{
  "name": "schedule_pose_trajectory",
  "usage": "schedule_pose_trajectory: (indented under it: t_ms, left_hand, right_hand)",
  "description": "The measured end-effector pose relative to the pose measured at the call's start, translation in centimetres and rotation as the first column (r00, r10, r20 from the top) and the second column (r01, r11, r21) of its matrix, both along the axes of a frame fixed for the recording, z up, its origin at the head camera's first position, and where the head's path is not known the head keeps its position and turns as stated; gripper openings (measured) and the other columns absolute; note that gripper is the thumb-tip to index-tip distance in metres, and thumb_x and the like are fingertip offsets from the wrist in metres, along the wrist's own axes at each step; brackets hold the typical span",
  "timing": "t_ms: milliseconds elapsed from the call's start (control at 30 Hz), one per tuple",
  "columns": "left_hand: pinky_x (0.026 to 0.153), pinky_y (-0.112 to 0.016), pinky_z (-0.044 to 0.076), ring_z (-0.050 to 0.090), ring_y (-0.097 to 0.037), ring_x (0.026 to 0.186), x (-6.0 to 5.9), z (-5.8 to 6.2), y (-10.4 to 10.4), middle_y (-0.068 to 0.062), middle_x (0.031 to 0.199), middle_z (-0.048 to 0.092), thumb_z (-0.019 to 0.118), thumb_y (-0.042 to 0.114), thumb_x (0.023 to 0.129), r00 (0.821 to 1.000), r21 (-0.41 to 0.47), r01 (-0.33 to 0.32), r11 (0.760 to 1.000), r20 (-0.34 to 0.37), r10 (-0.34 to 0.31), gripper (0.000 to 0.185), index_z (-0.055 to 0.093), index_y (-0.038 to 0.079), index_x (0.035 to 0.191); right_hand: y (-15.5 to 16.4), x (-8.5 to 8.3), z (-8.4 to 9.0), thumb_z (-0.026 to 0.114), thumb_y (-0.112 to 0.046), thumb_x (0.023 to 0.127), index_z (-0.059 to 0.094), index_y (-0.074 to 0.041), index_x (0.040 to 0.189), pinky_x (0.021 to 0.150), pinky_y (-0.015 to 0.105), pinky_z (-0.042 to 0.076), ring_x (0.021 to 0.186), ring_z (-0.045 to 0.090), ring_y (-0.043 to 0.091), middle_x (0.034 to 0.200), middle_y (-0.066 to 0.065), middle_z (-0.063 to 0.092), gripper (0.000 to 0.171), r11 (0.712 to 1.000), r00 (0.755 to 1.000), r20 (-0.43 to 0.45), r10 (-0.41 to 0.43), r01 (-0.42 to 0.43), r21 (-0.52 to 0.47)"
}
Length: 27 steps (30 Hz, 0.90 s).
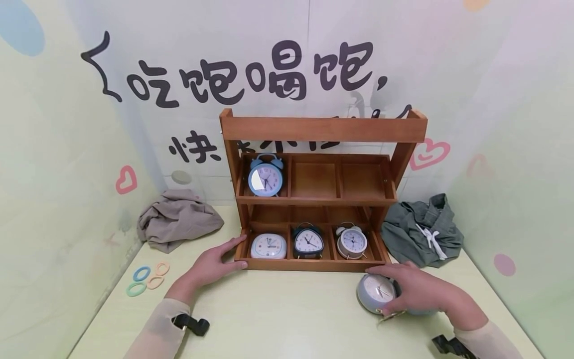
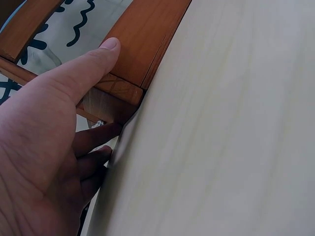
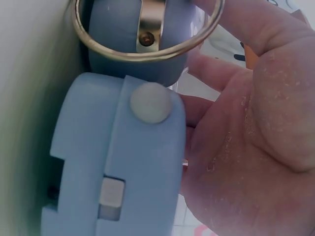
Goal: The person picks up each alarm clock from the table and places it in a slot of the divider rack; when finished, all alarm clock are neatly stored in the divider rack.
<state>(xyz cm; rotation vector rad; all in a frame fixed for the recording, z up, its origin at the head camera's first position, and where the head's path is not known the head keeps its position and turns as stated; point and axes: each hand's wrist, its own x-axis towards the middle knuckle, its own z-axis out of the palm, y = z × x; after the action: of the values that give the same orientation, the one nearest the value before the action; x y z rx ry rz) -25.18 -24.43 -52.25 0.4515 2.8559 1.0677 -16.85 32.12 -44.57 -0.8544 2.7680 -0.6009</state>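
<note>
Head view: the person's left hand [image 1: 215, 262] is holding the lower left corner of a brown wooden two-level rack [image 1: 314, 267], with the thumb lying on its front and the other fingers reaching along its side. The right hand [image 1: 417, 289] is gripping a round grey-blue clock [image 1: 376, 291] near the rack's right front corner. I cannot tell if this clock is touching the pale yellow worktop [image 1: 291, 314]. In the right wrist view, a shiny gold-coloured ring [image 3: 142, 57] is sticking out from it, and a light blue plastic clock [image 3: 140, 182] is sitting just beside it.

On the rack, a round blue clock with two bells [image 1: 265, 179] is standing top left. Below, a white rounded clock [image 1: 269, 246], a dark-rimmed three-sided clock [image 1: 308, 242] and a round white clock with bells [image 1: 352, 243] are filling the three boxes.
</note>
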Motion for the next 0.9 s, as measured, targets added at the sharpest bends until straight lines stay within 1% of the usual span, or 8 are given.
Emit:
schedule_pose_trajectory:
  t_ms: [233,300,433,533,600,700,800,900]
  left_hand:
    - [0.125,-0.068,0.038,0.047,-0.045,0.156,0.0,-0.1,0.0,-0.013,0.170,0.050,0.080,0.076,0.090,1.000,-0.005,0.000,1.000,0.003,0.000,0.089,0.049,0.046,0.168]
    - [0.125,-0.068,0.038,0.047,-0.045,0.156,0.0,0.0,0.0,-0.014,0.170,0.051,0.080,0.075,0.090,1.000,-0.004,0.001,1.000,0.001,-0.001,0.089,0.049,0.046,0.168]
    - [0.125,-0.069,0.038,0.047,-0.046,0.156,0.0,0.1,0.0,-0.015,0.170,0.050,0.081,0.075,0.090,1.000,-0.002,0.001,1.000,0.000,-0.001,0.089,0.048,0.045,0.169]
    - [0.125,-0.069,0.038,0.047,-0.045,0.156,0.0,0.1,0.0,-0.015,0.170,0.050,0.081,0.074,0.090,1.000,0.001,-0.002,1.000,0.003,0.002,0.089,0.049,0.046,0.168]
    - [0.125,-0.069,0.038,0.047,-0.045,0.156,0.0,0.0,0.0,-0.015,0.170,0.050,0.081,0.074,0.090,1.000,0.003,-0.002,1.000,0.004,0.002,0.089,0.048,0.046,0.168]
    - [0.125,-0.069,0.038,0.047,-0.045,0.156,0.0,0.0,0.0,-0.015,0.170,0.050,0.081,0.074,0.090,1.000,0.005,-0.002,1.000,0.001,0.002,0.089,0.048,0.047,0.168]
    - [0.125,-0.069,0.038,0.047,-0.045,0.156,0.0,0.0,0.0,-0.015,0.170,0.050,0.081,0.074,0.090,1.000,0.007,0.000,1.000,-0.002,0.000,0.089,0.048,0.047,0.168]
    - [0.125,-0.069,0.038,0.047,-0.045,0.156,0.0,0.0,0.0,-0.015,0.170,0.050,0.081,0.075,0.090,1.000,0.007,0.001,1.000,-0.002,-0.001,0.089,0.048,0.048,0.168]
  right_hand:
    - [0.1,-0.2,-0.5,0.097,-0.064,0.076,0.068,-0.018,0.153,0.112,0.073,0.032,0.125,0.065,0.017,0.149,0.002,0.070,0.094,0.999,0.999,0.036,-0.002,0.004,-0.041]
    - [0.0,-0.3,-0.6,0.096,-0.065,0.077,0.067,-0.017,0.153,0.110,0.069,0.035,0.122,0.065,0.013,0.148,0.001,0.070,0.094,0.999,0.999,0.032,0.005,-0.003,-0.038]
    - [-0.3,-0.5,-0.8,0.093,-0.068,0.081,0.067,-0.016,0.154,0.099,0.048,0.040,0.114,0.065,0.006,0.147,0.000,0.071,0.094,0.999,1.000,-0.002,0.024,-0.024,-0.025]
    - [-0.6,-0.6,-1.1,0.090,-0.070,0.083,0.066,-0.015,0.155,0.094,0.043,0.041,0.112,0.064,0.004,0.147,0.001,0.071,0.093,0.999,0.999,-0.026,0.028,-0.028,-0.026]
    - [-0.8,-0.6,-1.4,0.088,-0.072,0.084,0.066,-0.016,0.155,0.095,0.044,0.042,0.112,0.065,0.005,0.146,0.000,0.072,0.093,0.999,0.999,-0.042,0.026,-0.027,-0.025]
    - [-1.2,-0.7,-1.7,0.087,-0.074,0.084,0.066,-0.018,0.155,0.097,0.046,0.050,0.115,0.066,0.010,0.145,-0.001,0.071,0.092,1.000,0.998,-0.060,0.015,-0.015,-0.006]
    - [-1.6,-0.7,-2.0,0.086,-0.075,0.085,0.066,-0.019,0.154,0.093,0.042,0.057,0.118,0.067,0.017,0.144,0.000,0.071,0.091,1.000,0.998,-0.061,0.005,-0.006,-0.004]
    - [-2.1,-0.6,-2.2,0.088,-0.073,0.085,0.066,-0.019,0.154,0.090,0.039,0.060,0.121,0.067,0.022,0.144,0.002,0.070,0.091,1.000,0.999,-0.042,-0.006,0.005,-0.024]
